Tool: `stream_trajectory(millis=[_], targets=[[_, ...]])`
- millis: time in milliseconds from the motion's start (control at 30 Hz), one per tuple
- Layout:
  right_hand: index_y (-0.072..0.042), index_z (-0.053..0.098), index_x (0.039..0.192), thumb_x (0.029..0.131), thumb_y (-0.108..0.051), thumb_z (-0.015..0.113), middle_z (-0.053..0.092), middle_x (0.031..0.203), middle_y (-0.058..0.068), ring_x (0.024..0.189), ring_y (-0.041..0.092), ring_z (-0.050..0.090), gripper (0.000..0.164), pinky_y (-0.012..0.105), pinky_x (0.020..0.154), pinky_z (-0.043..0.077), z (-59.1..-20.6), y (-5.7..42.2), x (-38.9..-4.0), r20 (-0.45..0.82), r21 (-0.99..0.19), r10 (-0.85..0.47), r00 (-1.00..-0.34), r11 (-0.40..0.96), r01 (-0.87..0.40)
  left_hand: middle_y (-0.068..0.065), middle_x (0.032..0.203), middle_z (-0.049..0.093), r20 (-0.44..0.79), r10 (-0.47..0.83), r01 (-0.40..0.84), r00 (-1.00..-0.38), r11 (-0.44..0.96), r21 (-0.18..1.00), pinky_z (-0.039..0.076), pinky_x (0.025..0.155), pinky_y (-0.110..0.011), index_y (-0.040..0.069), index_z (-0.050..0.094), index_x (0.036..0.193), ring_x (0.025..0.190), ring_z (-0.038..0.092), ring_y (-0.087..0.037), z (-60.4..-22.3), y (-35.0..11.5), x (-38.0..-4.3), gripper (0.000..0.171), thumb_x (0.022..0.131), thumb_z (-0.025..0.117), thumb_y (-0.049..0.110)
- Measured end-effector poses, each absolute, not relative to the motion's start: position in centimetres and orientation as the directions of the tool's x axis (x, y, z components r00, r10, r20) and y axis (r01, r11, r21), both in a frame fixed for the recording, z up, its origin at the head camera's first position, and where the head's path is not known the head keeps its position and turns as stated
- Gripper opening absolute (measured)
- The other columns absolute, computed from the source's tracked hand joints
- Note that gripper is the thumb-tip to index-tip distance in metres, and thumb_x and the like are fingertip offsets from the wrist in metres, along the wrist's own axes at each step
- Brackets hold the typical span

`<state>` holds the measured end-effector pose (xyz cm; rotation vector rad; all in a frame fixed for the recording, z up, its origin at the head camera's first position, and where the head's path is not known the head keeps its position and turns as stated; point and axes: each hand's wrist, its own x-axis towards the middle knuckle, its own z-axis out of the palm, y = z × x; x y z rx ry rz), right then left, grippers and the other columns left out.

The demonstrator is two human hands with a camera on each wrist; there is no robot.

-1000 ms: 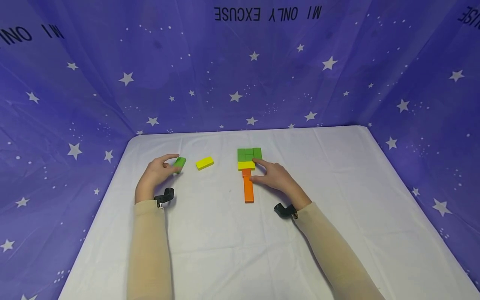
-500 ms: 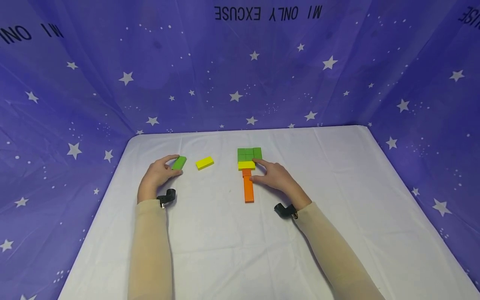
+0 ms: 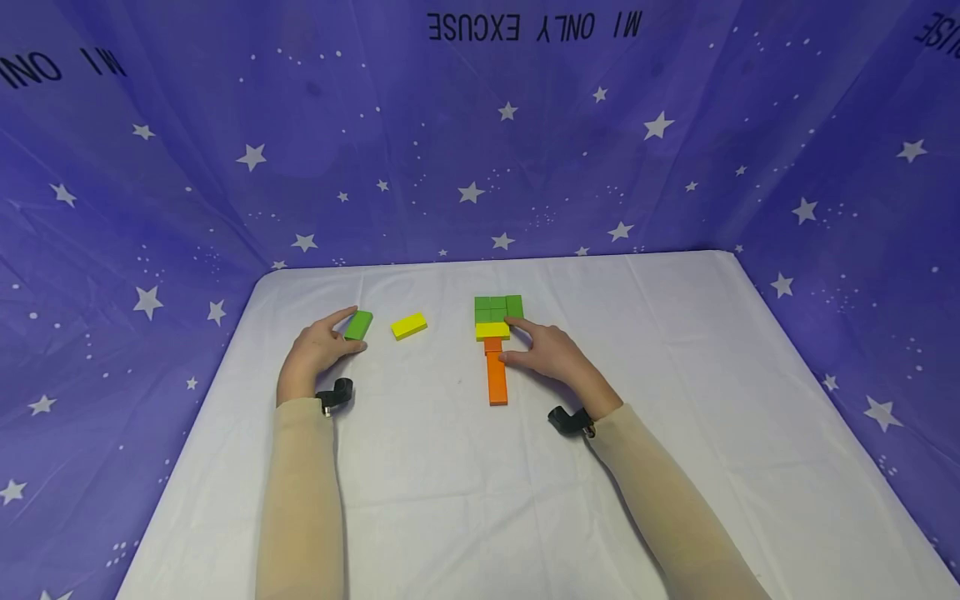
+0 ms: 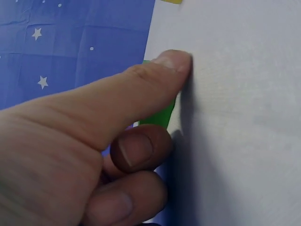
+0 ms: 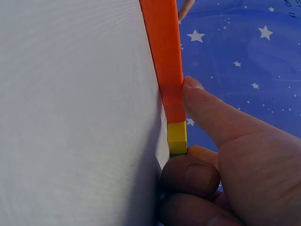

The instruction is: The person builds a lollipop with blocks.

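Observation:
In the head view my left hand [image 3: 313, 354] has its index finger at the far end and its thumb at the near end of a green block [image 3: 359, 325], pinching it on the table. The left wrist view shows the thumb covering most of that green block [image 4: 162, 115]. My right hand [image 3: 553, 354] rests beside a flat figure: several green blocks [image 3: 491, 308] at the top, a yellow block [image 3: 492, 332] below them, then orange blocks [image 3: 497, 383] in a column. Its index fingertip touches near the green and yellow corner, and its thumb touches the orange column [image 5: 164, 47].
A loose yellow block [image 3: 409, 326] lies tilted between the left hand's green block and the figure. White cloth covers the table [image 3: 450, 500]. A purple star-printed curtain [image 3: 420, 125] stands behind it and along both sides.
My left hand has shifted slightly right, and its thumb has moved from over the green block to the block's near end. My right hand and the figure stay still.

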<state>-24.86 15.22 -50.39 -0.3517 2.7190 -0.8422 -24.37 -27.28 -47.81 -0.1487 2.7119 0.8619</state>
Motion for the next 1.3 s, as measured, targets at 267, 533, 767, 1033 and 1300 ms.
stream_trajectory(millis=[267, 533, 767, 1033, 1300], targets=[[-0.031, 0.046, 0.162, 0.091, -0.06, 0.076, 0.054, 0.161, 0.012, 0.148, 0.041, 0.051, 0.082, 0.064, 0.12, 0.04, -50.24, 15.17, -24.75, -0.183, -0.578, -0.307, -0.934, 0.802, -0.15, -0.018, 0.113, 0.063, -0.261, -0.033, -0.171, -0.965, 0.833, 0.526, 0.049, 0.091, -0.051, 0.026, 0.039, 0.165, 0.1, 0.056, -0.033, -48.07, -27.0, -24.43, 0.083, 0.094, 0.078, 0.045], [-0.03, 0.046, 0.162, 0.091, -0.059, 0.076, 0.053, 0.162, 0.012, 0.149, 0.04, 0.05, 0.082, 0.063, 0.12, 0.04, -50.11, 15.22, -24.69, -0.19, -0.583, -0.312, -0.931, 0.799, -0.148, -0.013, 0.103, 0.061, -0.261, -0.004, -0.154, -0.965, 0.817, 0.556, 0.047, 0.088, -0.046, 0.023, 0.035, 0.166, 0.094, 0.056, -0.029, -48.13, -27.37, -24.16, 0.092, 0.09, 0.082, 0.043], [-0.03, 0.046, 0.162, 0.091, -0.059, 0.076, 0.052, 0.162, 0.012, 0.149, 0.041, 0.049, 0.082, 0.064, 0.12, 0.039, -50.12, 15.25, -24.66, -0.187, -0.588, -0.314, -0.931, 0.795, -0.15, -0.006, 0.092, 0.062, -0.268, 0.022, -0.144, -0.963, 0.801, 0.581, 0.045, 0.087, -0.043, 0.02, 0.04, 0.165, 0.084, 0.054, -0.023, -48.03, -27.8, -24.0, 0.079, 0.096, 0.077, 0.034], [-0.03, 0.046, 0.162, 0.091, -0.059, 0.076, 0.052, 0.162, 0.011, 0.149, 0.041, 0.049, 0.082, 0.065, 0.12, 0.038, -50.07, 15.27, -24.67, -0.187, -0.592, -0.314, -0.931, 0.792, -0.148, -0.007, 0.092, 0.065, -0.205, -0.003, -0.13, -0.979, 0.783, 0.609, 0.045, 0.083, -0.039, 0.019, 0.045, 0.161, 0.082, 0.055, -0.023, -48.21, -27.81, -24.02, 0.078, 0.093, 0.08, 0.033], [-0.029, 0.046, 0.162, 0.092, -0.058, 0.075, 0.052, 0.162, 0.013, 0.148, 0.041, 0.05, 0.082, 0.063, 0.12, 0.039, -49.97, 15.31, -24.61, -0.184, -0.588, -0.323, -0.928, 0.793, -0.16, -0.001, 0.082, 0.058, -0.171, -0.013, -0.12, -0.985, 0.761, 0.638, 0.042, 0.075, -0.035, 0.017, 0.048, 0.159, 0.074, 0.05, -0.019, -48.12, -27.13, -24.29, 0.079, 0.091, 0.084, 0.033]])
